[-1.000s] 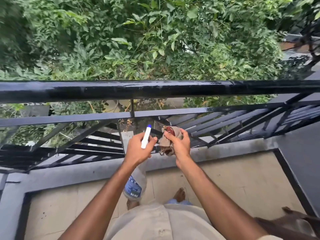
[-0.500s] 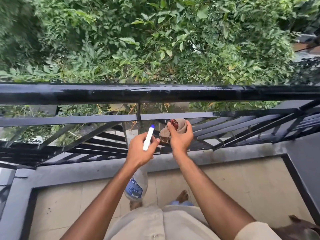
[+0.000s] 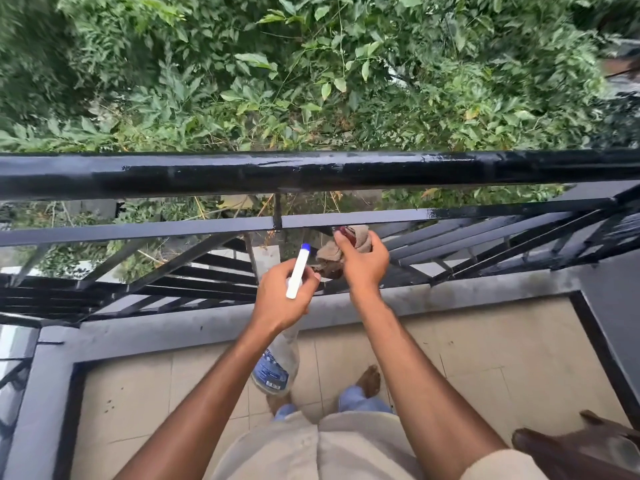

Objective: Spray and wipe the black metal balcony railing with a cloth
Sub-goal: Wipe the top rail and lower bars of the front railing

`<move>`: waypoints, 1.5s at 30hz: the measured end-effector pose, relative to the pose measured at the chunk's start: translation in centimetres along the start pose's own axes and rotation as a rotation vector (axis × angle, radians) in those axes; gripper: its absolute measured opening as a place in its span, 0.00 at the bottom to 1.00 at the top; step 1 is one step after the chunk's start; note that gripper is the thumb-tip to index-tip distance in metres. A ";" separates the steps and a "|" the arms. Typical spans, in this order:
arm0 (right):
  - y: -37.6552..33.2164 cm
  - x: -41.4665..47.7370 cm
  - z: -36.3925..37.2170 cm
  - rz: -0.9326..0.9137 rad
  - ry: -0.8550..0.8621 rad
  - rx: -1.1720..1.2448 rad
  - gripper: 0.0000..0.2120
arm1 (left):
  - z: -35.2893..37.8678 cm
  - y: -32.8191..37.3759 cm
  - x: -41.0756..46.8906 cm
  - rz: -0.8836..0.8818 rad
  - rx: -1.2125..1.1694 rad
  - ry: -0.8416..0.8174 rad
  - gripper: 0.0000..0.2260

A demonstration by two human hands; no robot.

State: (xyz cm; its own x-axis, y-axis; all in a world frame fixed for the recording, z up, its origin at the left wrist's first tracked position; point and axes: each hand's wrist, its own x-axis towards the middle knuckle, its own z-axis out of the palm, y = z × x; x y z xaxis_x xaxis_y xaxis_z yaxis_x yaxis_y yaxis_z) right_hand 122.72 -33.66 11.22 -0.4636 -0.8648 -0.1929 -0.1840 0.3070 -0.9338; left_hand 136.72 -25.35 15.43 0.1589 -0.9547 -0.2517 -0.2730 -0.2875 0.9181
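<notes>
While the railing is viewed from above, its thick top bar is seen running from edge to edge, with a thinner rail just below it and slanted bars under that. A wet sheen is shown along the top bar. The cloth is gripped, bunched up, in the right hand, whose fingers are curled round it. It is held just under the thinner rail, right of a short upright post; whether the metal is touched cannot be told. The bottle is held by its neck in the left hand, fingers wrapped round it, just left of the right hand. Its white nozzle, tipped in blue, is pointed up towards the rails, and its clear body with a blue label is hung below the hand, over the tiled floor. Dense leaves are seen beyond the railing. One bare foot is seen on the tiles.
</notes>
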 end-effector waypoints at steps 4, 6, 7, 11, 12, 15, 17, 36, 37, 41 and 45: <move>0.0 0.0 -0.4 -0.016 0.063 0.039 0.19 | -0.6 0.2 -0.2 0.012 -0.002 0.026 0.08; 0.0 -0.4 0.3 -0.016 0.026 0.010 0.15 | -1.1 0.1 -0.2 0.015 0.007 0.028 0.06; 0.0 -0.7 0.7 -0.017 0.006 -0.010 0.13 | -1.3 0.1 -0.2 0.017 0.006 0.029 0.06; -0.1 -1.0 1.0 0.004 -0.037 -0.054 0.11 | -1.7 0.0 -0.4 0.037 0.004 0.043 0.06; -0.1 -1.1 1.0 0.010 -0.044 -0.067 0.13 | -1.7 0.0 -0.5 0.041 -0.001 0.043 0.06; -0.2 -2.1 1.1 0.009 -0.007 -0.094 0.17 | -1.6 -0.1 -0.8 0.053 -0.022 0.031 0.06; -0.8 -3.3 1.7 -0.026 -0.004 -0.131 0.18 | -1.5 -0.1 -0.9 0.049 -0.023 0.019 0.05; -1.6 -1.9 -0.5 -0.270 -0.291 -0.484 0.25 | -1.6 0.0 -0.4 0.017 -0.091 0.065 0.07; -1.4 -1.6 -0.8 -0.276 -0.308 -0.506 0.26 | -1.6 0.0 -0.4 0.022 -0.096 0.062 0.08; 0.0 -1.4 -2.4 -0.284 -0.301 -0.412 0.29 | -1.3 0.4 -0.2 0.042 -0.104 0.053 0.08; 1.1 -1.1 -2.4 0.086 -0.138 -0.076 0.29 | -1.0 0.5 0.3 0.050 -0.092 0.035 0.07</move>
State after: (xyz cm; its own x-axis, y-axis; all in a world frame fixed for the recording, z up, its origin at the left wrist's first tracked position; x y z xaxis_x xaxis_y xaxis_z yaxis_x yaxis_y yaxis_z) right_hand 120.91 -31.42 11.16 -0.3578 -0.8790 -0.3153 -0.2166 0.4066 -0.8876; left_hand 137.60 -25.69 16.16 0.1811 -0.9638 -0.1959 -0.1930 -0.2302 0.9538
